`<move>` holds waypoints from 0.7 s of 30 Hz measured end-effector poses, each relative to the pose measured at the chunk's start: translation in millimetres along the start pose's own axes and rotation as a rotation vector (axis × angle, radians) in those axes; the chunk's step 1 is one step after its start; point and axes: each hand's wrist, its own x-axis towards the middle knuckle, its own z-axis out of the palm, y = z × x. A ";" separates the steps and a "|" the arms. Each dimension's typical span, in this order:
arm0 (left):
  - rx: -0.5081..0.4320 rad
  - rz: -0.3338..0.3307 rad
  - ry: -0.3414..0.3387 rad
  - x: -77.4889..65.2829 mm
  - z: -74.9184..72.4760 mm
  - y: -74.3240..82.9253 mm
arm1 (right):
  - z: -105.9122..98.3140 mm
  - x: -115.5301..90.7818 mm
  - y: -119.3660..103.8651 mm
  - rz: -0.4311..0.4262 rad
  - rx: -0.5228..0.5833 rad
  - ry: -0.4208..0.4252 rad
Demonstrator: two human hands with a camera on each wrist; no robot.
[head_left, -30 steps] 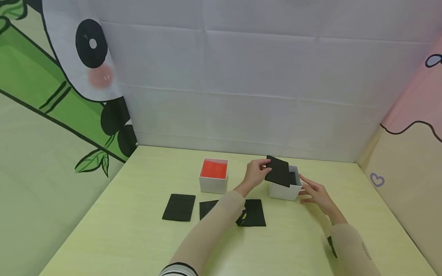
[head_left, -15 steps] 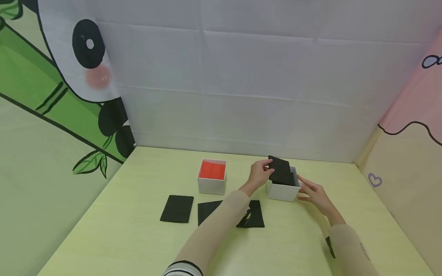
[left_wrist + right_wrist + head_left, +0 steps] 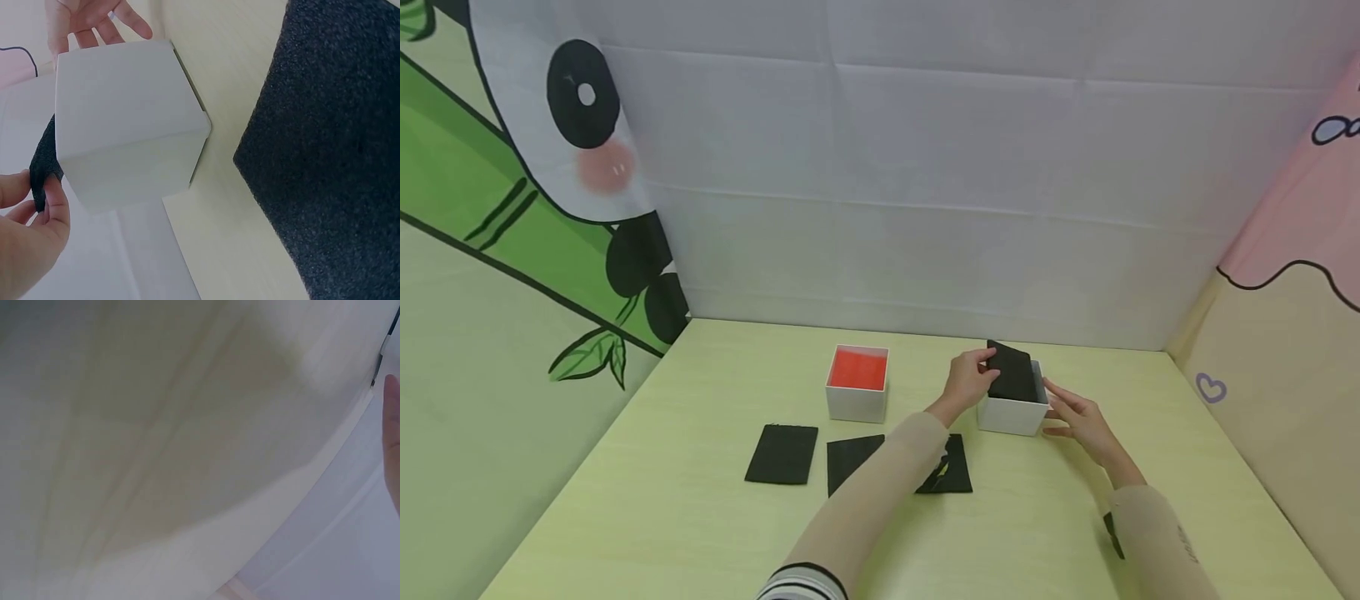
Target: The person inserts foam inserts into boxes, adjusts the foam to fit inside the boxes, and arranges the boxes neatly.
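Note:
My left hand (image 3: 964,383) pinches the left edge of a black foam-like sheet (image 3: 1011,375) between thumb and fingers. The sheet slants into the mouth of a small white open-topped box (image 3: 1011,417) at the back right. In the left wrist view, thumb and fingers grip the sheet's corner (image 3: 44,165) beside the box wall (image 3: 128,94). Against the box's right side lies my right hand (image 3: 1086,427), its fingers extended and spread. Only one finger (image 3: 392,434) of it shows at the edge of the right wrist view. The box's inside is mostly hidden by the sheet.
Left of the hands stands a second white box (image 3: 857,406) with a red sheet (image 3: 859,369) inside. Nearer on the table lie a black square (image 3: 781,455) and more black pieces (image 3: 852,458), partly under the left sleeve. A small dark piece (image 3: 1112,533) shows beside the right sleeve.
The black sheet has moved down and slightly right, from overhanging the box's front left to sitting in its mouth. My left hand moved with it; my right hand stays at the box's side.

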 end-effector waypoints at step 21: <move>0.302 0.052 -0.013 3.7 10.6 -4.9 | -2.3 4.2 2.8 0.010 0.006 0.002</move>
